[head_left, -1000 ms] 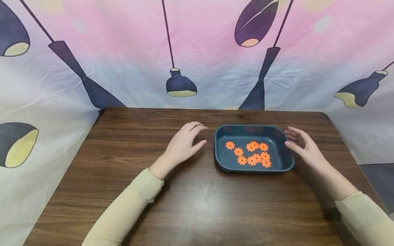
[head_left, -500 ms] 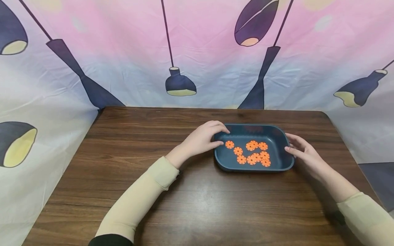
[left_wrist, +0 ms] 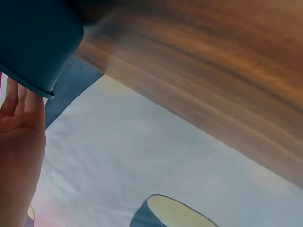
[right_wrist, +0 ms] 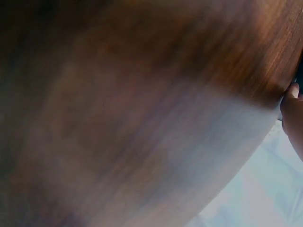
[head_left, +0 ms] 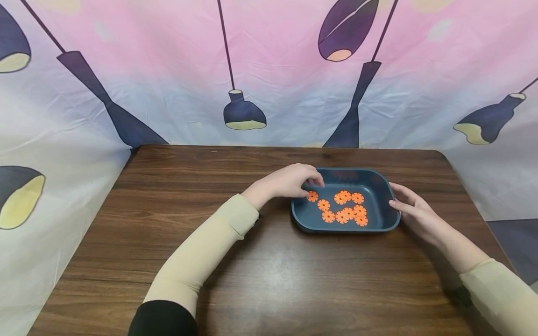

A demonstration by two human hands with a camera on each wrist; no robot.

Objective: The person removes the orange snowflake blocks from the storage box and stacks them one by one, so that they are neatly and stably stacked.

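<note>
- On the left, we are holding our left hand over the left rim of the blue tray, thumb and fingers parted and loosely bent; we are not seeing anything gripped in it.
- Just beside that thumb, the leftmost orange notched disc is lying on the tray's floor. Whether thumb and disc are touching is staying unclear to us, and in the left wrist view the tray's wall is hiding the fingertips.
- The other orange discs are lying further right, most of them also closer to us, some overlapping; our left hand is lying much nearer to the leftmost disc than our right.
- The tray is resting on the wooden desk, its long axis running left to right between our hands.
- On the right, we are gripping the tray's right end with our right hand, thumb resting at the rim, fingers lying outside the wall.
</note>
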